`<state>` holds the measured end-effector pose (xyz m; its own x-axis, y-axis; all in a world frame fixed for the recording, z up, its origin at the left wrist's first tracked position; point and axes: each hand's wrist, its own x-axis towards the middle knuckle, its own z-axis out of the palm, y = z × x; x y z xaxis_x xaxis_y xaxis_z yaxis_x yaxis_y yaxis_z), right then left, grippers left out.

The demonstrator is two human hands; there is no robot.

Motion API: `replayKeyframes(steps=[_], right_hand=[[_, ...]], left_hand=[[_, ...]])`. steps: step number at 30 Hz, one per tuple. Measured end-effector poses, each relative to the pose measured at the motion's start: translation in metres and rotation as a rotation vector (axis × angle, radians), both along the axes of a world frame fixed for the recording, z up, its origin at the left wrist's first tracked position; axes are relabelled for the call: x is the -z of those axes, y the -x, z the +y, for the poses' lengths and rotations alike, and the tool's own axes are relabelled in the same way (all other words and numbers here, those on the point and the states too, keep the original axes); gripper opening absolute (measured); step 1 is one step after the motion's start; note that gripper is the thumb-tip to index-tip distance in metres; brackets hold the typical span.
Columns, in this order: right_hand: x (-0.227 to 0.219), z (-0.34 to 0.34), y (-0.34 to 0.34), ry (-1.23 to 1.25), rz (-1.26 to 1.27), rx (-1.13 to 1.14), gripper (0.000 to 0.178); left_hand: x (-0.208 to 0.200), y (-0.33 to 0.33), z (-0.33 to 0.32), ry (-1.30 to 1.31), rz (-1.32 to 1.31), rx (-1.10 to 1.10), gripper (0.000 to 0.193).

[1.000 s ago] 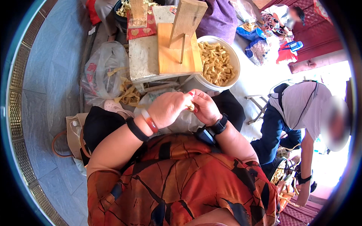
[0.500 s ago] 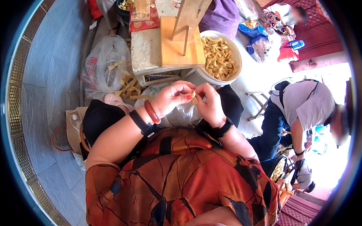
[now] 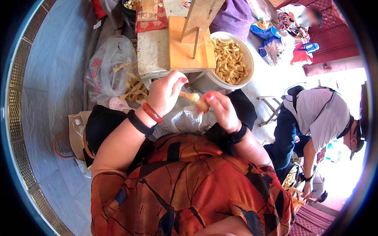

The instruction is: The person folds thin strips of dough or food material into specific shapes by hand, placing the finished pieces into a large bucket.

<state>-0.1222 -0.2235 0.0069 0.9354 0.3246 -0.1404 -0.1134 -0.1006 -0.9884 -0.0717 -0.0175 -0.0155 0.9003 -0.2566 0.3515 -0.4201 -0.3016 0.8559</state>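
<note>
My right hand (image 3: 223,112) pinches a pale tan knotted strip (image 3: 203,104) that looks like tofu skin, between thumb and fingers in front of my lap. One end of it sticks out leftward, and motion blurs it. My left hand (image 3: 167,92) is raised just left of that end, its thumb and fingers drawn together; whatever is between them is hidden. Beyond my right hand stands a white bucket (image 3: 249,67) nearly full of similar knotted pieces (image 3: 230,61). A whitish plastic sheet or bag (image 3: 185,120) lies beneath my hands.
A worn low table (image 3: 153,51) carries a wooden stand (image 3: 177,43) with an upright board. To its left, a clear plastic bag (image 3: 110,65) sits by loose tan strips (image 3: 136,88). A beige handbag (image 3: 76,129) rests on the floor. Another person (image 3: 319,110) bends over at right.
My hands, close together around the strip before, have moved apart. My left hand rose and went left; my right hand shifted slightly right and down with the strip. The person at right moved an arm.
</note>
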Motion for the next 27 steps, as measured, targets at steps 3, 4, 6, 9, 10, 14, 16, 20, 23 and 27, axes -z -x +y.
replayKeyframes(steps=[3, 4, 6, 9, 10, 14, 16, 20, 23, 27], right_hand=[[-0.009, 0.007, -0.005, 0.167, -0.374, 0.037, 0.014], [-0.014, 0.012, -0.01, 0.243, -0.483, -0.014, 0.011], [-0.013, 0.02, -0.012, 0.361, -0.481, -0.168, 0.019], [-0.017, 0.012, -0.02, 0.425, -0.686, -0.131, 0.018], [-0.018, 0.009, -0.021, 0.385, -0.618, -0.12, 0.017], [-0.023, 0.006, -0.031, 0.448, -0.538, 0.029, 0.012], [-0.016, 0.0, -0.044, 0.506, -0.58, 0.025, 0.012], [-0.015, 0.001, -0.083, 0.51, -0.729, 0.147, 0.012], [-0.014, 0.007, -0.118, 0.547, -0.823, 0.239, 0.008], [0.031, -0.033, -0.125, 0.983, -0.883, 0.217, 0.007]], left_hand=[[0.006, 0.004, -0.009, 0.006, -0.05, 0.036, 0.006], [0.005, 0.006, -0.013, 0.04, -0.06, 0.05, 0.005], [0.005, 0.006, -0.017, 0.119, -0.097, 0.081, 0.005], [-0.007, -0.007, -0.001, 0.069, 0.072, -0.043, 0.007], [-0.003, -0.011, -0.002, 0.138, 0.02, -0.015, 0.009], [-0.005, -0.031, 0.025, -0.047, 0.592, 0.456, 0.028], [-0.01, -0.043, 0.026, -0.124, 0.581, 0.424, 0.029], [-0.014, -0.064, 0.012, 0.123, 0.45, 0.208, 0.028], [-0.007, -0.088, -0.003, -0.004, 0.264, -0.058, 0.024], [-0.006, -0.084, -0.011, -0.427, 0.054, -0.325, 0.019]])
